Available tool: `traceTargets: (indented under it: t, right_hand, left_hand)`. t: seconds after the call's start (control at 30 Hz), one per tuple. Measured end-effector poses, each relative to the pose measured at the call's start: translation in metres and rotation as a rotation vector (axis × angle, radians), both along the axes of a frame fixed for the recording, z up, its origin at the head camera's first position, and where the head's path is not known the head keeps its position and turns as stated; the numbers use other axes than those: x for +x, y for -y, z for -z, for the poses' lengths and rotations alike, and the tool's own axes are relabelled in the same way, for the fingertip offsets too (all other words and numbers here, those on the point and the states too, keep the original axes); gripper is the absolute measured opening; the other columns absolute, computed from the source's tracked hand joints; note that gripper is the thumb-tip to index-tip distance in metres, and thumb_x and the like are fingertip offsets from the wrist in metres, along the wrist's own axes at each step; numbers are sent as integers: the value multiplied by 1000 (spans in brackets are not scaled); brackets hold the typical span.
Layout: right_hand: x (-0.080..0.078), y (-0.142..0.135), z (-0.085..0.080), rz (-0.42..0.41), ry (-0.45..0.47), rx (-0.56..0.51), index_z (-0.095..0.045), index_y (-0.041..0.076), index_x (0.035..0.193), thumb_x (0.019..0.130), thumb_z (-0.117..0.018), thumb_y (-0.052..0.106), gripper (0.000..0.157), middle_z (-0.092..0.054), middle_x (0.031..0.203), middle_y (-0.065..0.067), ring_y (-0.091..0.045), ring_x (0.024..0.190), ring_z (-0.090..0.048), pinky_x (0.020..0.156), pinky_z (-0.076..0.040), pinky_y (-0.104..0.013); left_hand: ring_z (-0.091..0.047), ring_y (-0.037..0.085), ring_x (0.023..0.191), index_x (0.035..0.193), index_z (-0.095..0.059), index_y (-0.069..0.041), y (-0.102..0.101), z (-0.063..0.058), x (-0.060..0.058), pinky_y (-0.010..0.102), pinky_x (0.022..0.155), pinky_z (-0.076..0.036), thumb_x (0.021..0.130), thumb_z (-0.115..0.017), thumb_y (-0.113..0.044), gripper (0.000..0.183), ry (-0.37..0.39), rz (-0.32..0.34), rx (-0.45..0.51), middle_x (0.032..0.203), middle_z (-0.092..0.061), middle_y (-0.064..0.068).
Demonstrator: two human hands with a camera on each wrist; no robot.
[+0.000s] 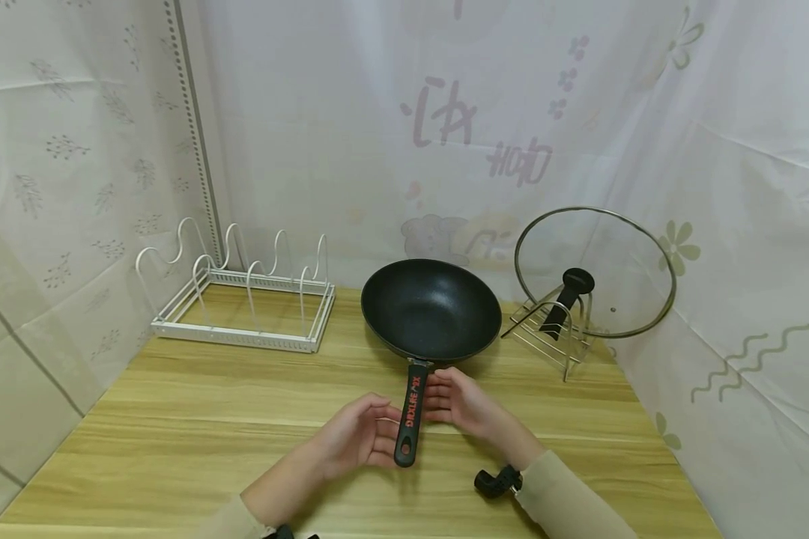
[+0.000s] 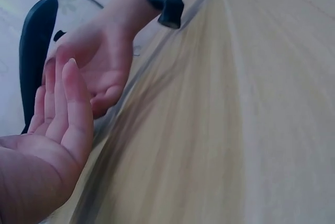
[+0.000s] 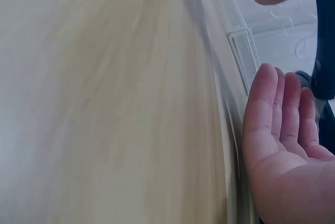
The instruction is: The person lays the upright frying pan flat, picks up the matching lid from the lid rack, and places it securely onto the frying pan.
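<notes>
At the far left of the light wooden table (image 1: 175, 419) stands a white wire rack with wavy dividers (image 1: 239, 299), with nothing in it. Nearer to us, our left hand (image 1: 353, 442) comes beside the black plastic handle with red letters (image 1: 411, 412). Its fingers are relaxed and only lightly bent, so this hand is open and grips nothing; whether the fingertips touch the handle we cannot tell. The handle belongs to the black non-stick wok pan (image 1: 431, 307), which sits in the middle of the table with the handle pointing toward us. Our right hand (image 1: 461, 400) is on the other side of the handle, also open, with the palm turned to it.

We judge that we are just at the step of taking the handle. The next move calls for closing the fingers around it firmly, because the pan looks heavy at its far end.

The red writing on the handle seems to read "DIXILIE/MX", but it is small. At the far right, a round glass lid with a black knob (image 1: 596, 273) leans on a metal wire stand (image 1: 556, 337).
</notes>
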State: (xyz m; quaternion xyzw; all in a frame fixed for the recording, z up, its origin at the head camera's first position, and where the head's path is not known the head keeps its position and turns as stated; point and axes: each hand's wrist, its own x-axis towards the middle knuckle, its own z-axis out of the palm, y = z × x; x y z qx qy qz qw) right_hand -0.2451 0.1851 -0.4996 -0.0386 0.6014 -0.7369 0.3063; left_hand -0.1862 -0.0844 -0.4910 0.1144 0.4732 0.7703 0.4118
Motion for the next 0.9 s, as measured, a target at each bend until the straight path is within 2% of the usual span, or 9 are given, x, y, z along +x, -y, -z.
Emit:
traceTargets:
  t: [0.1,0.37,0.57,0.77,0.9]
  right_hand:
    - [2,-9,1,8,-4,17,-50,-5,147,114,-44,37,54,-68,122,-5,-18,110,-69,96,-61,-34]
    - [5,-32,-1,34,-42,53,-57,-1,136,115,-43,36,44,-71,116,-2,-18,106,-72,93,-63,-34]
    - [0,-51,-6,68,-86,62,-60,0,132,116,-43,33,41,-73,111,0,-15,100,-72,90,-63,-32]
    - [-6,-66,-8,155,-141,87,-63,4,124,117,-41,26,32,-73,108,2,-13,95,-72,84,-63,-31]
    - [-11,-73,-9,255,-168,131,-63,2,120,116,-45,21,26,-73,102,0,-13,88,-72,78,-63,-31]
  left_hand:
    - [-77,13,89,118,-62,-14,6,-1,-1,31,85,-63,112,-38,-41,37,-20,-19,-19,100,-78,-2]
    - [-78,15,91,119,-62,-12,15,-4,-4,30,82,-61,111,-42,-39,35,-78,-107,-101,101,-77,-2]
    - [-78,15,92,135,-60,-3,15,-7,-4,31,84,-61,111,-46,-39,45,-126,-196,-188,100,-76,-2]
    - [-79,16,89,150,-47,9,10,-12,-3,32,81,-63,111,-50,-35,59,-180,-287,-248,103,-73,3]
    - [-79,18,88,151,-46,8,4,-18,0,32,77,-63,111,-53,-29,55,-223,-355,-278,106,-71,6]
